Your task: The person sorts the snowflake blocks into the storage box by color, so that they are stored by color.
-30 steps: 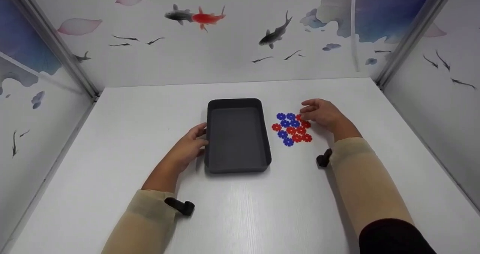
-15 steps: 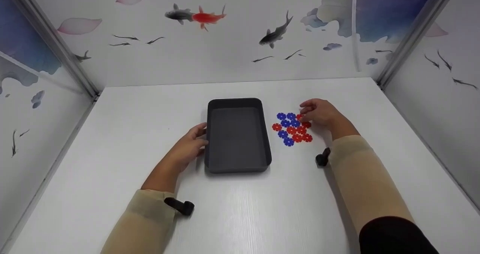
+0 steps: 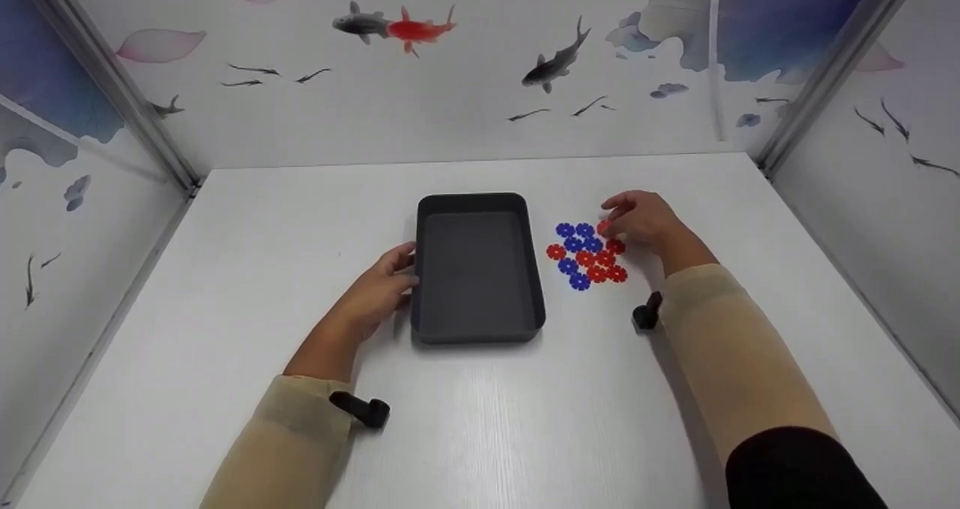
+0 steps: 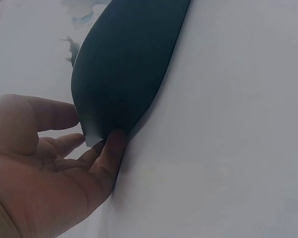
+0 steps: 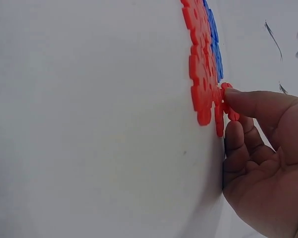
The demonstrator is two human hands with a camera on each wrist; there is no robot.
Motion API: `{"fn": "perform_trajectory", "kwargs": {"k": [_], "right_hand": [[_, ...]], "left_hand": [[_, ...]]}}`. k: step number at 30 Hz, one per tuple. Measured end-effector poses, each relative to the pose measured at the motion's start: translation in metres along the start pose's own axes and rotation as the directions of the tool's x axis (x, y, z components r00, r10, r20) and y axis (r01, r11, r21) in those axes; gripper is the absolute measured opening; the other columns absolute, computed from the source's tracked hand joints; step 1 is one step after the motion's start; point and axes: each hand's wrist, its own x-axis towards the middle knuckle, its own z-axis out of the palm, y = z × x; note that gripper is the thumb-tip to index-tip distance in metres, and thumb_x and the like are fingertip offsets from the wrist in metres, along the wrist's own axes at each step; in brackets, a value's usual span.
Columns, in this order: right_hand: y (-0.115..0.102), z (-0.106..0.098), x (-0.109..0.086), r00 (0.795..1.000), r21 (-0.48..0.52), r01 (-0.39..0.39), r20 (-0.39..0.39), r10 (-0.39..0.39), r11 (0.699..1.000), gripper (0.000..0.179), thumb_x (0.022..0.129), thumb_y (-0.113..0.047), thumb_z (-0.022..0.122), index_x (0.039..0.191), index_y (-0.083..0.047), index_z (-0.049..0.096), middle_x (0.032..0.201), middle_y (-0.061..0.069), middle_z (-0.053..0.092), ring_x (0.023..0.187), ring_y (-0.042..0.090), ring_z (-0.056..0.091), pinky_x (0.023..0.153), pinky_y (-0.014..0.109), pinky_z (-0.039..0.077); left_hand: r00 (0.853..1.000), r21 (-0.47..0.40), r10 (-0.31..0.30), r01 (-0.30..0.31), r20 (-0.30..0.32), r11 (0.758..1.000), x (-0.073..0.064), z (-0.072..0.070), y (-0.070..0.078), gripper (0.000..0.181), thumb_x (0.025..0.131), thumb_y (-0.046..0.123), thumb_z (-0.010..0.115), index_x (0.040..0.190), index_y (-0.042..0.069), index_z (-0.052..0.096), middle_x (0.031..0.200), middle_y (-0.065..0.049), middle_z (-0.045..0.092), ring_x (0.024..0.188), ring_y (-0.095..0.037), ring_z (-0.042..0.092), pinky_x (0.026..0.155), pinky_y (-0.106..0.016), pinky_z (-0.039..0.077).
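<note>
A dark grey rectangular tray (image 3: 480, 269) stands on the white table. My left hand (image 3: 379, 287) rests against its left side, and in the left wrist view the fingertips touch the tray's outer wall (image 4: 124, 64). Right of the tray lie red and blue flower-shaped plastic discs, with a blue disc (image 3: 580, 281) at the near end and a red disc (image 3: 556, 251) at the left. At the far right of this group, my right hand (image 3: 641, 216) pinches a red disc (image 5: 230, 106) between thumb and fingers, tipped up from the table.
White panels painted with fish (image 3: 555, 66) close off the table's back and sides. Metal posts (image 3: 840, 73) stand at the back corners. A small black device (image 3: 364, 409) is strapped to each sleeve.
A red disc at the far right of the group has come up off the table in my right hand's fingers. My left hand stays at the tray, and the view has shifted slightly.
</note>
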Motion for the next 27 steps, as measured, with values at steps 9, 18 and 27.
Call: {"fn": "perform_trajectory", "kwargs": {"k": [9,18,27], "right_hand": [[0.007,-0.012,-0.003,0.999,0.168,0.018,-0.029,-0.013,0.986,0.053,0.1,-0.017,0.076,0.15,-0.016,0.058,0.142,0.012,0.061,0.127,0.028,0.062,0.114,0.039,0.053],[-0.024,-0.006,-0.027,0.995,0.506,0.077,0.01,-0.095,0.859,0.041,0.1,-0.019,0.077,0.139,-0.018,0.064,0.133,0.004,0.068,0.123,0.02,0.069,0.113,0.032,0.054],[-0.069,0.036,-0.045,0.978,0.584,0.124,0.065,-0.198,0.802,0.033,0.098,-0.021,0.079,0.13,-0.016,0.071,0.121,0.004,0.072,0.112,0.022,0.069,0.093,0.028,0.059]], "left_hand": [[1.0,0.037,0.004,-0.004,-0.001,0.999,-0.001,0.001,0.0,0.066,0.111,0.013,0.05,0.171,0.023,0.026,0.175,-0.007,0.031,0.158,-0.029,0.04,0.127,-0.053,0.039],[1.0,0.067,0.007,-0.007,-0.003,0.998,-0.001,-0.001,0.0,0.064,0.111,0.013,0.05,0.171,0.023,0.028,0.175,-0.006,0.031,0.157,-0.027,0.042,0.126,-0.053,0.041],[1.0,0.056,0.007,-0.006,-0.01,0.998,-0.001,0.0,-0.001,0.064,0.11,0.014,0.05,0.17,0.025,0.03,0.175,-0.005,0.032,0.154,-0.028,0.045,0.125,-0.051,0.042]]}}
